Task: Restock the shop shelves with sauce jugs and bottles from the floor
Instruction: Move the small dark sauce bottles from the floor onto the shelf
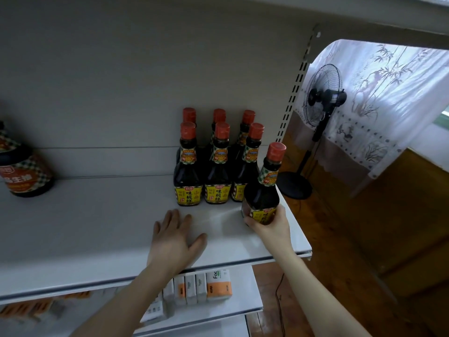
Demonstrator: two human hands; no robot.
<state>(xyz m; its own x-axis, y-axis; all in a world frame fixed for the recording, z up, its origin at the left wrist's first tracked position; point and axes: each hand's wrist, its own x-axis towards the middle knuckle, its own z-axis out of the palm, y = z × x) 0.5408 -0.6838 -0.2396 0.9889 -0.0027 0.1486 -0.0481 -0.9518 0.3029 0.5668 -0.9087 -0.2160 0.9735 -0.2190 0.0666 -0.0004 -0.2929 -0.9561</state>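
Observation:
Several dark sauce bottles (188, 171) with red caps and yellow labels stand in two rows at the right end of a white shelf (97, 227). My right hand (269, 222) grips the base of one more such bottle (263, 188), which tilts slightly right near the shelf's right edge, just in front of the rows. Flat on the shelf, fingers spread, my left hand (173, 237) rests a little in front of the bottles. A large dark sauce jug (23, 166) stands at the far left of the same shelf.
A lower shelf (252, 305) holds white and orange packets (218, 285). To the right of the shelving, a black standing fan (320, 105) stands on a wooden floor before a white curtain (388, 93). Another shelf (364, 10) hangs overhead.

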